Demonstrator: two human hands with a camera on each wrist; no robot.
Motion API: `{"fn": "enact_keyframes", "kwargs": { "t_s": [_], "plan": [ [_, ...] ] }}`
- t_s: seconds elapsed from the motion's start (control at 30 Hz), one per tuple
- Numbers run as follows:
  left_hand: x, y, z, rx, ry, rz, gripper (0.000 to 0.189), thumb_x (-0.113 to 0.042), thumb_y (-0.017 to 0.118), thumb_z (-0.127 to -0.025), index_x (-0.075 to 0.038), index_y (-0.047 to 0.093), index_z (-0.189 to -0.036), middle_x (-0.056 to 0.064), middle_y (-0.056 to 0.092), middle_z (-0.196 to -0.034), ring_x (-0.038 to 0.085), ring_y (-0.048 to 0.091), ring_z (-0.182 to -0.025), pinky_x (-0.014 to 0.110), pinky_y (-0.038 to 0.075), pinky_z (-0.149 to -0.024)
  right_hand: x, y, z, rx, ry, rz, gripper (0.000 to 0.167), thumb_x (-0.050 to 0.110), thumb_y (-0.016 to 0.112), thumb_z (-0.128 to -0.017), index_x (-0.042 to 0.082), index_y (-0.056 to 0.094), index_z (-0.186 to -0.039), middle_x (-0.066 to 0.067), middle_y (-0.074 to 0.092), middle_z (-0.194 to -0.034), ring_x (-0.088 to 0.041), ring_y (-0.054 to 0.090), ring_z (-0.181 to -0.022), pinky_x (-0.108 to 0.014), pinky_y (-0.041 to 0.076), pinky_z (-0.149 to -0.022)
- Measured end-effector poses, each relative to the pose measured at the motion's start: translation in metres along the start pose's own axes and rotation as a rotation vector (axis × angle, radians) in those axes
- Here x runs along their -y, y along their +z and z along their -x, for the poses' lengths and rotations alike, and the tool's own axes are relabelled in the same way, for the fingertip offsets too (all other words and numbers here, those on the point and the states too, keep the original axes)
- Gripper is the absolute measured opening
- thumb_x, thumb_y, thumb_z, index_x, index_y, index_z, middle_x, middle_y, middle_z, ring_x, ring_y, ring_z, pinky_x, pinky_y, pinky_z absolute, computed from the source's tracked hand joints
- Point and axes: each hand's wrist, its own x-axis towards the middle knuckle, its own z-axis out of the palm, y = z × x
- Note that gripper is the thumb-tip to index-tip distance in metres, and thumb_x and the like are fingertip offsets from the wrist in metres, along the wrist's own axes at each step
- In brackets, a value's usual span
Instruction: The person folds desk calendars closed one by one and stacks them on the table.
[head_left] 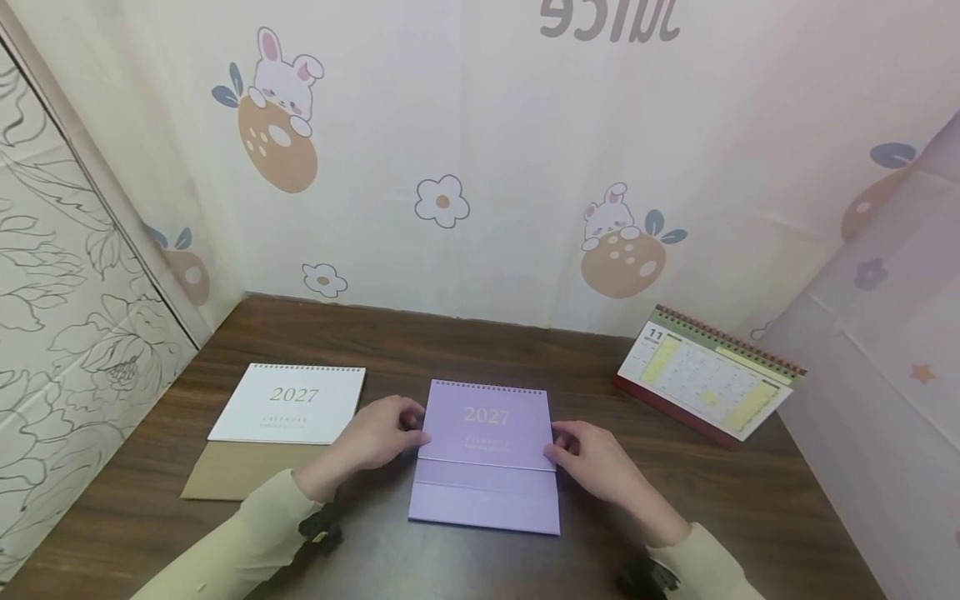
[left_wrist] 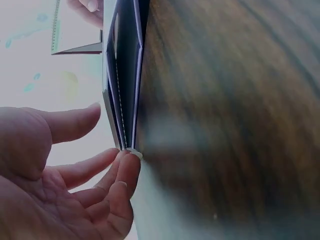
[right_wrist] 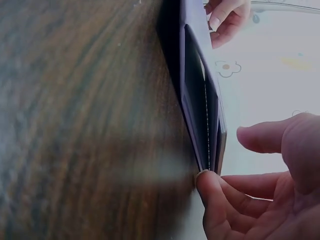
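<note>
A purple 2027 desk calendar [head_left: 486,417] with a spiral top leans back on its folded base in the middle of the table. My left hand [head_left: 381,432] is at its left side, and my right hand [head_left: 596,458] at its right. In the left wrist view, the fingertips [left_wrist: 129,167] touch the calendar's edge, while the thumb [left_wrist: 75,124] stands apart from it. The right wrist view likewise shows fingertips [right_wrist: 210,187] against the edge and a separate thumb [right_wrist: 265,136]. The open triangular gap inside the stand is visible from both sides.
To the left, a white 2027 calendar [head_left: 292,404] stands on a tan base [head_left: 247,471]. At the back right, a calendar page marked 11 [head_left: 697,379] sits on a red base, angled. A patterned curtain [head_left: 450,267] hangs behind the dark wooden table [head_left: 495,342].
</note>
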Motion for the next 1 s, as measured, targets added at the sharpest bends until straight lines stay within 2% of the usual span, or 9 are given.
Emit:
{"fn": "enact_keyframes", "kwargs": {
  "t_s": [0.17,0.27,0.4,0.53,0.77,0.9,1.0],
  "plan": [
    [-0.003,-0.004,0.006,-0.055,0.033,0.008,0.028,-0.028,0.078,-0.087,-0.013,0.071,-0.109,-0.002,0.065,-0.095,0.014,0.06,-0.086,0.04,0.05,-0.079,-0.002,-0.004,0.003,-0.045,-0.04,0.021,0.039,0.024,0.075,-0.09,0.004,0.068,-0.123,-0.004,0.065,-0.102,-0.015,0.058,-0.085,-0.036,0.051,-0.076],
    [-0.005,-0.005,0.009,-0.078,0.085,0.004,0.027,-0.027,0.077,-0.088,-0.014,0.071,-0.111,-0.002,0.067,-0.101,0.015,0.063,-0.093,0.041,0.051,-0.083,-0.002,-0.005,0.003,-0.053,-0.058,0.024,0.039,0.025,0.074,-0.091,0.005,0.067,-0.125,-0.007,0.066,-0.111,-0.02,0.062,-0.095,-0.043,0.053,-0.083],
    [-0.008,-0.004,0.013,-0.091,0.216,-0.013,0.026,-0.025,0.074,-0.09,-0.015,0.071,-0.114,-0.002,0.069,-0.112,0.018,0.064,-0.106,0.042,0.05,-0.092,0.001,-0.005,0.007,-0.036,-0.097,0.019,0.043,0.026,0.073,-0.092,0.006,0.064,-0.129,-0.008,0.064,-0.121,-0.025,0.062,-0.109,-0.049,0.051,-0.091],
    [-0.01,-0.004,0.016,-0.082,0.368,-0.084,0.033,-0.029,0.07,-0.093,-0.013,0.069,-0.121,0.002,0.066,-0.124,0.022,0.059,-0.119,0.044,0.046,-0.1,0.001,-0.002,0.01,-0.019,-0.174,0.032,0.048,0.027,0.074,-0.091,0.007,0.062,-0.132,-0.009,0.062,-0.126,-0.028,0.059,-0.117,-0.051,0.048,-0.097],
    [-0.01,-0.004,0.017,-0.06,0.562,-0.191,0.046,-0.037,0.066,-0.094,-0.012,0.064,-0.133,0.009,0.053,-0.145,0.029,0.048,-0.132,0.048,0.038,-0.108,-0.002,-0.003,0.017,0.066,-0.32,0.075,0.063,0.034,0.074,-0.089,0.012,0.053,-0.144,-0.015,0.043,-0.15,-0.038,0.036,-0.138,-0.06,0.036,-0.106],
    [-0.013,-0.004,0.019,-0.052,0.67,-0.26,0.05,-0.038,0.066,-0.093,-0.012,0.062,-0.136,0.012,0.048,-0.149,0.033,0.043,-0.136,0.05,0.032,-0.112,-0.002,-0.002,0.021,0.14,-0.391,0.109,0.074,0.046,0.071,-0.089,0.015,0.045,-0.15,-0.018,0.027,-0.159,-0.042,0.02,-0.145,-0.065,0.032,-0.106],
    [-0.016,-0.004,0.021,-0.053,0.725,-0.327,0.052,-0.04,0.064,-0.093,-0.013,0.059,-0.138,0.012,0.045,-0.151,0.035,0.04,-0.138,0.053,0.03,-0.112,0.0,-0.001,0.024,0.171,-0.439,0.153,0.081,0.055,0.068,-0.088,0.016,0.04,-0.154,-0.019,0.021,-0.162,-0.044,0.012,-0.147,-0.066,0.03,-0.106]
  ]
}}
